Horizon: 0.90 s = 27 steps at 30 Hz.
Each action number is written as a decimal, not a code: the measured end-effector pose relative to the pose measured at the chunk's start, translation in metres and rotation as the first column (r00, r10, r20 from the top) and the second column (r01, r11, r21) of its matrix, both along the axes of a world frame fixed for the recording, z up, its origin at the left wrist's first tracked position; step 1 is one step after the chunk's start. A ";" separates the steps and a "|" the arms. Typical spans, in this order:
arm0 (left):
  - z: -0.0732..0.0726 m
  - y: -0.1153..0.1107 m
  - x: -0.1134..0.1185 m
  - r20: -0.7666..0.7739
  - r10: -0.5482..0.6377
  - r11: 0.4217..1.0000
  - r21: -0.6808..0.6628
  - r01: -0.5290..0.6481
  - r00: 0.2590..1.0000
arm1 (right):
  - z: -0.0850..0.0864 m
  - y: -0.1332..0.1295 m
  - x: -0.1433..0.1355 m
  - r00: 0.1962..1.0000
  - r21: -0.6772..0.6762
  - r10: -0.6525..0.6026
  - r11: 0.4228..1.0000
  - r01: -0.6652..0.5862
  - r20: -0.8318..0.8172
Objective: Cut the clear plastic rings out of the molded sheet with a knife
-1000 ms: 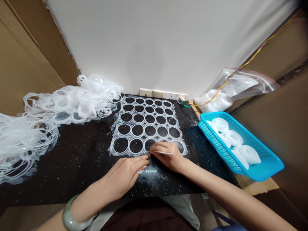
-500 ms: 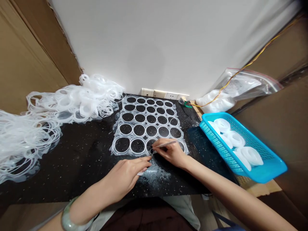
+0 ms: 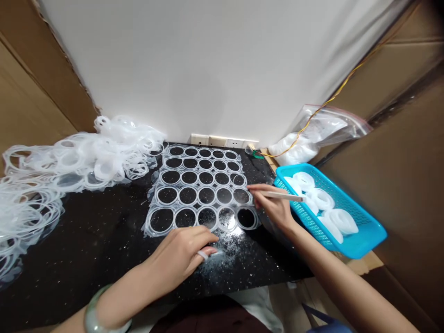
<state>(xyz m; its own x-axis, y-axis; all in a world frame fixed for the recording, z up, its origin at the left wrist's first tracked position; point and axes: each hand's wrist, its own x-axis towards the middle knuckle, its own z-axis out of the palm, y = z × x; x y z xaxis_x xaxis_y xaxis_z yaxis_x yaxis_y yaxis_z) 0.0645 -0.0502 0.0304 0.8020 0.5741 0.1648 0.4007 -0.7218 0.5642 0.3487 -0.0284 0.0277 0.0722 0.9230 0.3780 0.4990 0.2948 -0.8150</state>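
Observation:
A translucent white sheet (image 3: 210,187) of joined rings, several rows deep, lies flat on the black speckled tabletop. My left hand (image 3: 185,249) rests at its front edge, fingers stretched forward with the tips on the table. A white band (image 3: 203,254) circles one of its fingers. Fine white powder or scraps (image 3: 225,252) are scattered by those fingertips. My right hand (image 3: 275,210), closed around a slim white pen-like tool (image 3: 282,196), is over the sheet's right edge, between it and the blue basket. The tool's working tip is not clearly visible.
The blue basket (image 3: 373,238) on the right holds several white rolled pieces (image 3: 342,221). Piled ring sheets (image 3: 72,159) cover the left side. Wall sockets (image 3: 222,141), a yellow wire (image 3: 305,125) and a clear plastic bag (image 3: 329,122) are at the back.
My right hand has moved right and away from the front row and my left fingertips, tool still in it. My left hand stays near the front edge. The view has shifted slightly.

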 end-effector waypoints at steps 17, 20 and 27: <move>0.000 0.029 0.138 -0.240 0.126 0.989 -0.050 -0.142 0.962 | -0.005 0.203 0.011 0.830 -0.203 0.083 0.978 0.037 0.552; 0.012 0.035 0.124 -0.173 0.109 0.982 -0.134 -0.133 0.979 | -0.008 0.205 0.015 0.815 -0.220 0.110 0.975 0.022 0.569; 0.102 0.054 0.045 0.180 0.275 0.930 -0.300 -0.213 0.945 | -0.003 0.170 0.015 0.847 -0.256 0.205 0.963 -0.084 0.490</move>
<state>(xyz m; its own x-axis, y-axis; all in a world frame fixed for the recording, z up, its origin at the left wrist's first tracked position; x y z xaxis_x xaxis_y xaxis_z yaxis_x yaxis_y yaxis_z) 0.1099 0.0041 0.1326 0.5940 0.7945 0.1260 0.3918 -0.4226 0.8173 0.3641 0.1420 0.0246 -0.2149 0.9700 0.1136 0.8255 0.2425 -0.5096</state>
